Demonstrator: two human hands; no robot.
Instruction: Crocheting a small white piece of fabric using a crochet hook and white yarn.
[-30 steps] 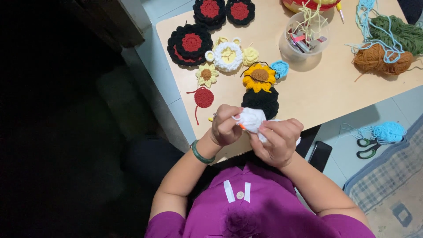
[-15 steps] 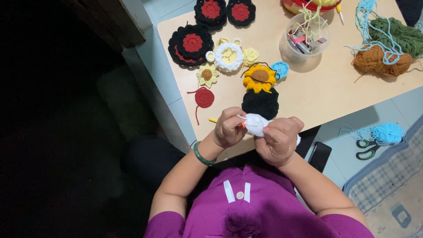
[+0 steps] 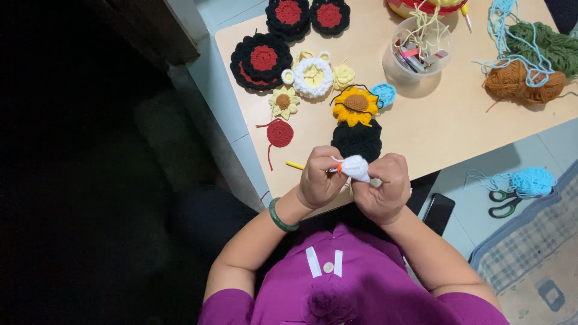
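At the near table edge, left hand (image 3: 320,177) and right hand (image 3: 382,186) both pinch a small white crocheted piece (image 3: 356,168) (yellow hook (image 3: 295,165) at left); even yarn tension seems advisable.

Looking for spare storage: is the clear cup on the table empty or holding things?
Holding things. The clear cup stands upright, with small reddish and pale items inside and yellow yarn trailing over its rim.
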